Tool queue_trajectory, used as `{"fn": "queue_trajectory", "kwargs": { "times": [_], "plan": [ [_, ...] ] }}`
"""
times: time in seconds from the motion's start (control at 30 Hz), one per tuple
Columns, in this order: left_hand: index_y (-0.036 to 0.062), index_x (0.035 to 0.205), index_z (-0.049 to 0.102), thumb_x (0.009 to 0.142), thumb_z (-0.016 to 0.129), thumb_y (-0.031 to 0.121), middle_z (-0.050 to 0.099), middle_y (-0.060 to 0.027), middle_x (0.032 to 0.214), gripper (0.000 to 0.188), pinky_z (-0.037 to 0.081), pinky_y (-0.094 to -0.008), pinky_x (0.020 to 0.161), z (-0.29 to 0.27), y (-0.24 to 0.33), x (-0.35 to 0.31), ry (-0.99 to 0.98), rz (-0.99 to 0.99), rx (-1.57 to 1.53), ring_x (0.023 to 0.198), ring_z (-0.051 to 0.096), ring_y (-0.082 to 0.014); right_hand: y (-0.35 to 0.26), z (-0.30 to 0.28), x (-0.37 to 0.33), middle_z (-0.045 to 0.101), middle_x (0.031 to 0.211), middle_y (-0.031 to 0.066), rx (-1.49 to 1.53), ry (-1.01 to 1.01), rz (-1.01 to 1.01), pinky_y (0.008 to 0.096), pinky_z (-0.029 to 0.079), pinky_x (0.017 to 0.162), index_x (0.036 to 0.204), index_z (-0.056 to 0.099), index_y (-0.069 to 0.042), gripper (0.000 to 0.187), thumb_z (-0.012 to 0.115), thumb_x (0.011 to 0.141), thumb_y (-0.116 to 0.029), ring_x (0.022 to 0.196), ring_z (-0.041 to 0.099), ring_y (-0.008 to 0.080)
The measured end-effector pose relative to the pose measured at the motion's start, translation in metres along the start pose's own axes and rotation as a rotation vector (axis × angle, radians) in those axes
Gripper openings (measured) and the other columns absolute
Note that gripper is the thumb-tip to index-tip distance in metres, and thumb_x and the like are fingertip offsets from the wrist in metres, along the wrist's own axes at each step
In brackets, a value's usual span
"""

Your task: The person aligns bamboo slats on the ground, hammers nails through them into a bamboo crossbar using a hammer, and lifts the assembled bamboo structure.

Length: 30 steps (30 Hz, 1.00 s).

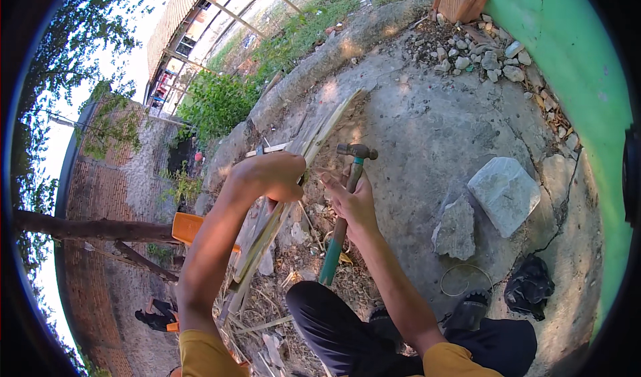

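My right hand is closed around the handle of a ball-peen hammer, with the metal head up and the green-wrapped end of the handle down. The right index finger reaches toward the wood on the left. My left hand is a fist above a bundle of long, pale split wood strips; what it grips is hidden. A short brown piece shows just under the left fist. The strips run slantwise from beside my knee to the far ground, and the fist covers part of them.
Two pale stone blocks lie on the concrete at right, near a black plastic bag and a wire loop. Rubble and clay tiles lie by the green wall. A wooden beam crosses at left, by an orange object.
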<state>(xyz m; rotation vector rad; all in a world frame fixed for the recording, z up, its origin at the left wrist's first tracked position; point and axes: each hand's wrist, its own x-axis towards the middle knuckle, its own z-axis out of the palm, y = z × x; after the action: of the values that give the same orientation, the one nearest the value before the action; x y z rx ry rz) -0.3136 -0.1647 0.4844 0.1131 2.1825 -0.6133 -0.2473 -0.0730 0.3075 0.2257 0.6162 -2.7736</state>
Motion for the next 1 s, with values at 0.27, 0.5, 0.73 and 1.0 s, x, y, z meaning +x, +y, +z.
{"fn": "queue_trajectory", "kwargs": {
  "times": [0.27,0.5,0.73,1.0],
  "plan": [
    [-0.013,0.09,0.065,0.08,0.063,0.024,0.072,-0.0222,0.076,0.039,0.06,-0.0421,0.07,0.001,0.031,-0.008,-0.056,-0.006,-0.231,0.068,0.075,-0.0302,0.024,-0.027,0.011,0.064,0.089,0.002,-0.295,-0.045,-0.203,0.0234,0.046,0.058,0.103,0.045,-0.013,0.043,0.082,0.084,-0.002,0.073,0.06,0.0068],
    [-0.0083,0.112,0.059,0.093,0.057,0.025,0.07,-0.0181,0.085,0.038,0.06,-0.0398,0.066,0.019,0.011,-0.025,-0.001,0.044,-0.675,0.07,0.074,-0.0254,0.01,-0.028,0.01,0.052,0.089,-0.0009,-0.202,-0.136,-0.086,0.029,0.057,0.08,0.107,0.047,-0.009,0.047,0.084,0.08,-0.003,0.103,0.067,0.014],
    [-0.0026,0.119,0.056,0.1,0.047,0.003,0.062,-0.0102,0.103,0.022,0.051,-0.0296,0.079,0.13,0.012,-0.07,0.989,0.203,-0.725,0.094,0.063,-0.0173,0.002,-0.038,0.006,0.053,0.086,-0.0021,-0.265,-0.062,-0.058,0.0278,0.053,0.071,0.102,0.047,-0.013,0.046,0.084,0.08,0.001,0.08,0.057,0.0081],
    [-0.001,0.099,0.056,0.096,0.061,0.026,0.057,-0.0091,0.088,0.027,0.044,-0.0289,0.073,0.224,0.133,-0.184,1.35,-0.137,-1.834,0.079,0.055,-0.0148,0.001,-0.059,-0.003,0.052,0.084,-0.0037,-0.304,-0.078,-0.032,0.0253,0.049,0.065,0.101,0.046,-0.014,0.048,0.088,0.078,-0.005,0.07,0.049,0.0053]
  ]
}}
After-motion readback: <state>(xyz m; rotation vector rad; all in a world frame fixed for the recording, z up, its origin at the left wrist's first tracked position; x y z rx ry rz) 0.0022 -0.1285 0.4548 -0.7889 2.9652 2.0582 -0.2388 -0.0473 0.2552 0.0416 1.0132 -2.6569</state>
